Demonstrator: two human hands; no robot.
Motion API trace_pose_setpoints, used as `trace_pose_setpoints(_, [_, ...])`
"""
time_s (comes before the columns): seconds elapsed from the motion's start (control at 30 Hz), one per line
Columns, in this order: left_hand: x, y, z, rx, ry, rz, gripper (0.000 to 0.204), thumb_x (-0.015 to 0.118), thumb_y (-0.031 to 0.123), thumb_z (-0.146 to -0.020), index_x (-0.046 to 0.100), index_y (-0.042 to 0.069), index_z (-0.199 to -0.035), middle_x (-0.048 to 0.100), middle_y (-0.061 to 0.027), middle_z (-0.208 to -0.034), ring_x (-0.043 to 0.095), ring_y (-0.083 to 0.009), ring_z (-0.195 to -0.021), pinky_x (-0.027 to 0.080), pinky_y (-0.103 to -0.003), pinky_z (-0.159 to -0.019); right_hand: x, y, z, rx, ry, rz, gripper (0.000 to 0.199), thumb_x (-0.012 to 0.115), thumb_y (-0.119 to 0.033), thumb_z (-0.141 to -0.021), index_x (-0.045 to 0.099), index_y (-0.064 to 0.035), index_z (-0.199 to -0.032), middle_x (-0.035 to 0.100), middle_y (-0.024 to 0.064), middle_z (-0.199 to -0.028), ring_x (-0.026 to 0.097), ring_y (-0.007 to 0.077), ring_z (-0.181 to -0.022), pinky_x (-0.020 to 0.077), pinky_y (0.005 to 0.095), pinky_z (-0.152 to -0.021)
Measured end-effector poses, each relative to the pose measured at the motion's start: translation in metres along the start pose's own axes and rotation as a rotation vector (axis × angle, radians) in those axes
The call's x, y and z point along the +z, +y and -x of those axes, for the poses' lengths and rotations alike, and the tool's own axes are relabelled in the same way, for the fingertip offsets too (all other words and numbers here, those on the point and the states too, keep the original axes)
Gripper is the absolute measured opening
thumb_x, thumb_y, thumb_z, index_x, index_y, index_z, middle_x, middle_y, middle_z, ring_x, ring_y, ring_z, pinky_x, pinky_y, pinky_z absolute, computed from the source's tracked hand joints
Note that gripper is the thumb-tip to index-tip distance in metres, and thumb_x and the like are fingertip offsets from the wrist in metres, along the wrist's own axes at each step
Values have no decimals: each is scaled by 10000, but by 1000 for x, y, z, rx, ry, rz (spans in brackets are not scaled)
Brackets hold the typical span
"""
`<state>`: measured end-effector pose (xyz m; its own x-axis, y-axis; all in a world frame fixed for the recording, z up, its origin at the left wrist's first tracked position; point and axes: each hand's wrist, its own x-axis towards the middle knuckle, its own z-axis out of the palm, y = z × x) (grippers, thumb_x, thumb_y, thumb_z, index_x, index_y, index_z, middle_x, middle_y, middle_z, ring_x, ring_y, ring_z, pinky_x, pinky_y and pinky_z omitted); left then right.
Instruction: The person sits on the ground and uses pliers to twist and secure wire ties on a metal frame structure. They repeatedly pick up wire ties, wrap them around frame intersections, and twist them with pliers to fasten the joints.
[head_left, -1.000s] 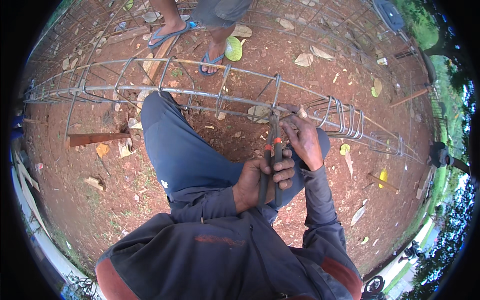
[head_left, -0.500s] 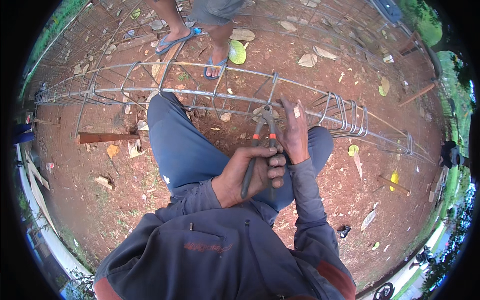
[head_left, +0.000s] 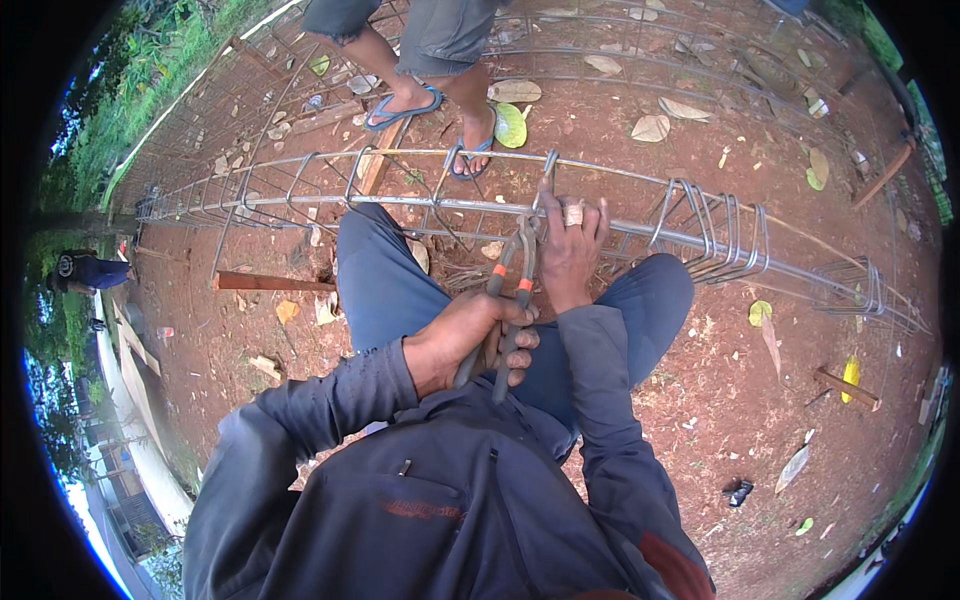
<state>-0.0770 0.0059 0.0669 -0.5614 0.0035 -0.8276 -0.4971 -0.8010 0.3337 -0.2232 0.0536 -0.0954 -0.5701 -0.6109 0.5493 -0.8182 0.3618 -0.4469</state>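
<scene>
My left hand is closed around the dark grips of a pair of pincers with orange bands. Their jaws are at a long steel bar of a rebar cage, beside a stirrup. Whether the jaws grip tie wire there is too small to tell. My right hand lies just right of the jaws, back upward, its fingers bent over the cage bar and the index finger against the stirrup. A pale wrap circles one finger. The right thumb is hidden.
Another person's feet in blue flip-flops stand beyond the cage, by a wire mesh. Several stirrups are bunched at the cage's right. A wooden piece is at left, a stake at right. Leaves litter the soil.
My right hand has turned from upright beside the stirrup to bent over the bar. The pincers and my left hand have shifted slightly left, and the view has swung.
</scene>
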Motion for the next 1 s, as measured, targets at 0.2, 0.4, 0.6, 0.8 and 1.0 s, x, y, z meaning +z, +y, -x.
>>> trace_pose_setpoints(0.2, [-25, 27, 8, 70, 505, -1269, 193, 595, 253, -981, 540, 67, -976, 552, -56, -782, 577, -177, -626, 464, -436, -523, -2, 3, -2, -30, -3, 44, 741, 845, -321, -756, 606, -191, -1445, 647, 74, -1042, 577, 288, -1012, 388, 516, -1152])
trace_pose_setpoints(0.4, [-26, 14, 13, 58, 343, -408, 416, 610, 467, -1014, 571, 63, -1103, 544, -49, -823, 501, -127, -542, 429, -333, -468, 4, 15, 1, -25, -74, -42, 880, 912, -271, -653, 577, -230, -1465, 625, 83, -1114, 565, 302, -1060, 377, 511, -1128])
trace_pose_setpoints(0.6, [-42, -37, 4, 214, -177, 499, 460, 575, 415, -1056, 501, 60, -1338, 592, -85, -1058, 655, -165, -835, 589, -307, -655, -5, 13, -2, -31, -107, -37, 827, 898, -265, -686, 593, -199, -1453, 631, 61, -1133, 551, 275, -995, 399, 459, -1015])
trace_pose_setpoints(0.8, [-59, -69, -16, 138, -647, 1026, 450, 577, 186, -1056, 383, 52, -1440, 570, -48, -1028, 644, -125, -848, 656, -375, -763, -22, 15, -12, -99, -182, -52, 775, 854, -287, -747, 581, -170, -1462, 640, 56, -1009, 554, 264, -939, 438, 439, -944])
trace_pose_setpoints(1.0, [-36, -13, 22, 51, -205, 365, 329, 612, 110, -1013, 419, 66, -1276, 572, -56, -921, 597, -127, -669, 507, -299, -488, -27, 17, -12, -88, -122, -56, 698, 849, -243, -746, 630, -154, -1404, 648, 56, -1027, 557, 258, -945, 435, 433, -917])
